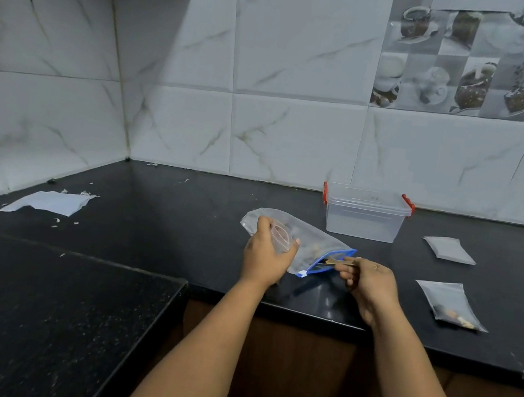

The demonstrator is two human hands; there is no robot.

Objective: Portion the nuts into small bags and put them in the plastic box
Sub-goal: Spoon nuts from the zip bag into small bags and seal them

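Head view: left hand [265, 257] grips a small bag [280, 237]; right hand [369, 282] pinches what looks like a spoon [334, 261] (tip inside the big bag [301, 242]). Nuts could spill if the small mouth sags. Box [365, 214] sits behind.

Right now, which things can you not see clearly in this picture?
- Small bag, head view: the left hand covers most of it.
- Spoon: its handle is inside the right hand.
- Nuts in the large bag: blurred, cannot be counted.
- Plastic box: contents unclear.
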